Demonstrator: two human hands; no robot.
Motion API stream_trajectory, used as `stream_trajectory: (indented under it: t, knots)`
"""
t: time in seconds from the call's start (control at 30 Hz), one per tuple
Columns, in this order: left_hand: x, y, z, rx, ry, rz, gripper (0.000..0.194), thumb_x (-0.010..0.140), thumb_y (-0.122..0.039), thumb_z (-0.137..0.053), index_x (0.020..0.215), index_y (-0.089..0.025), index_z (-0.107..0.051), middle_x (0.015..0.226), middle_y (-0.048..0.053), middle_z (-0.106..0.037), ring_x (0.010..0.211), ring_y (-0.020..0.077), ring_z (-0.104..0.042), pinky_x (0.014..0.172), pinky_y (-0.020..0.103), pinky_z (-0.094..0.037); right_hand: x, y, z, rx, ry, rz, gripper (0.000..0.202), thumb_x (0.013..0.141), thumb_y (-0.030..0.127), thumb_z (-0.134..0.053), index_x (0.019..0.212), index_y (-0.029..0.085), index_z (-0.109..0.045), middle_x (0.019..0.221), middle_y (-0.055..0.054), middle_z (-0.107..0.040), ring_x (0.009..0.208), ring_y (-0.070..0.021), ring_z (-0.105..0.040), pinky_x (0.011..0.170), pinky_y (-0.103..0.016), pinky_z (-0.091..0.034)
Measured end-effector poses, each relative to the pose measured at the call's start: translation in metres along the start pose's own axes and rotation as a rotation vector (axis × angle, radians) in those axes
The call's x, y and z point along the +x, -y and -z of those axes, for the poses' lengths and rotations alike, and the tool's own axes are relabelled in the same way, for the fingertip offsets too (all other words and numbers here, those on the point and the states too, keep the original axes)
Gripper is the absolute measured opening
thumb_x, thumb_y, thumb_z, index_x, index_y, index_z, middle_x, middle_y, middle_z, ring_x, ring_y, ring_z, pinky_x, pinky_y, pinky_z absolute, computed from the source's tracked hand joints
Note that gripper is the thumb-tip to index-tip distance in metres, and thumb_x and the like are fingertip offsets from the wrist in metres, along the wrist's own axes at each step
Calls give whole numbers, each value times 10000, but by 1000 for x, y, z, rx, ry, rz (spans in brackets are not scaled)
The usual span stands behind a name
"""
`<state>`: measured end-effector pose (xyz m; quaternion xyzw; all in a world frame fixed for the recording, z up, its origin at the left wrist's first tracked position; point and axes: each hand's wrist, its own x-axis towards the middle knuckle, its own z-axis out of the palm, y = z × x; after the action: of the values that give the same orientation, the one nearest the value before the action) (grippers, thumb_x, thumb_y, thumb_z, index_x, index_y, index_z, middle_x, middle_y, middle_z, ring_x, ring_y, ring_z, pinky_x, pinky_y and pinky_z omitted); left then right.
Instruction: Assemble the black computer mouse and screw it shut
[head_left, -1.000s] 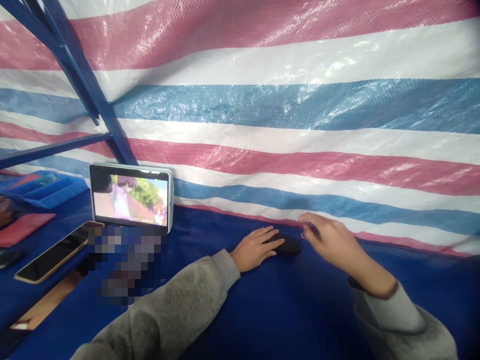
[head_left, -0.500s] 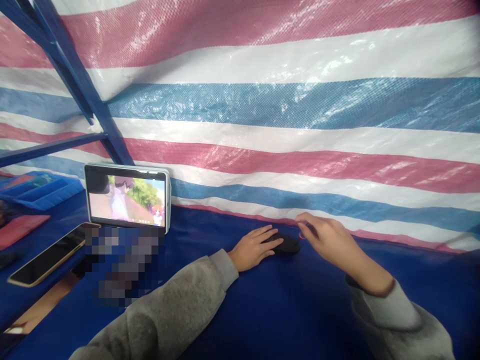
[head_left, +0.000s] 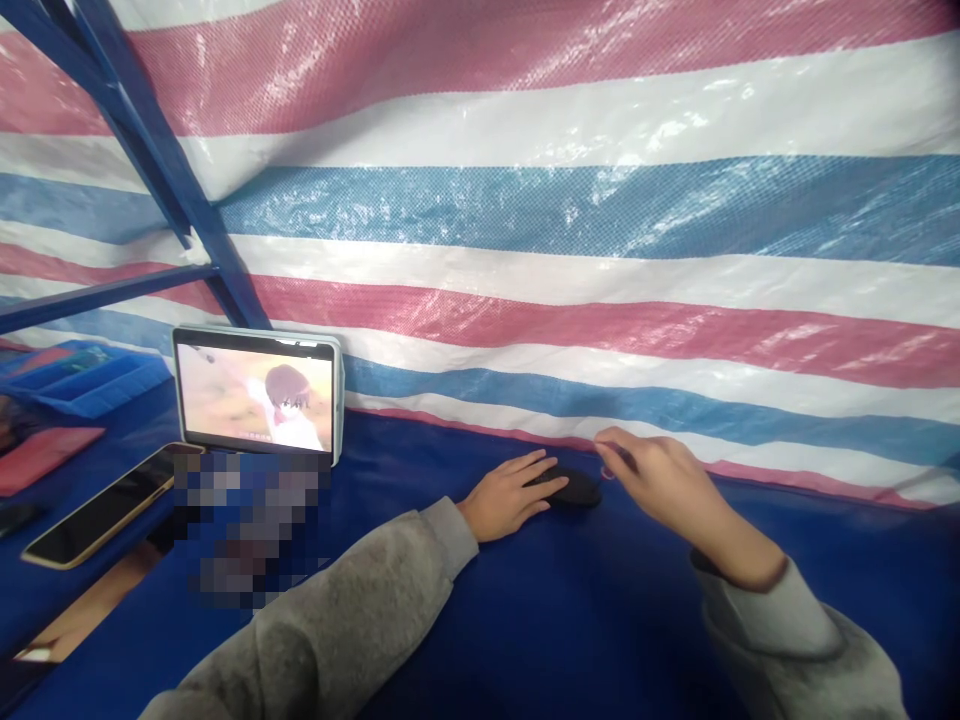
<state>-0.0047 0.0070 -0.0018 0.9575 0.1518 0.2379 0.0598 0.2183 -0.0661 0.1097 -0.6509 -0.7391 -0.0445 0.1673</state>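
A dark oval object (head_left: 576, 488), like a computer mouse, lies on the blue table surface (head_left: 555, 610). Resting over its left end is my left hand (head_left: 511, 494), palm down with the fingers spread. My right hand (head_left: 656, 480) is raised just to the right of it, thumb and forefinger pinched together. From that pinch hangs a small pink loop (head_left: 608, 473), close to the right end of the dark object. Its upper part is hidden by my fingers.
At the left a tablet (head_left: 259, 392) stands upright, showing a cartoon. A phone (head_left: 112, 505), a red flat item (head_left: 46, 458) and a blue divided tray (head_left: 94, 380) lie beyond. Part of another person shows low left. Striped sheeting (head_left: 570, 280) rises behind the table.
The picture on the tablet has changed. The pink loop hangs slightly more to the right and shows more clearly under my right fingers. My left hand has stayed in place.
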Motion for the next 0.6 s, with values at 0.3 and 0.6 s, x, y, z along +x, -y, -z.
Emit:
stream_trajectory:
  t: [0.3,0.6]
  knots:
    - [-1,1,0,-55,0,-12,428,1018,-310,-443,1440,-239,-431,1525,67,-385,1453,209,-278,1179,379,-327,0,0,0,-57,-40,-40,390,964,454,-344,998,234,-664,624,-39,-697,629,-239,-686,574,-302,-416]
    - [-2,1,-4,-64,-9,-1,436,1012,-370,-447,1423,-224,-456,1504,63,-421,1429,200,-332,1182,350,-323,-1,3,6,-93,4,-148,259,879,305,-433,1020,251,-644,667,-20,-716,636,-233,-682,573,-300,-409]
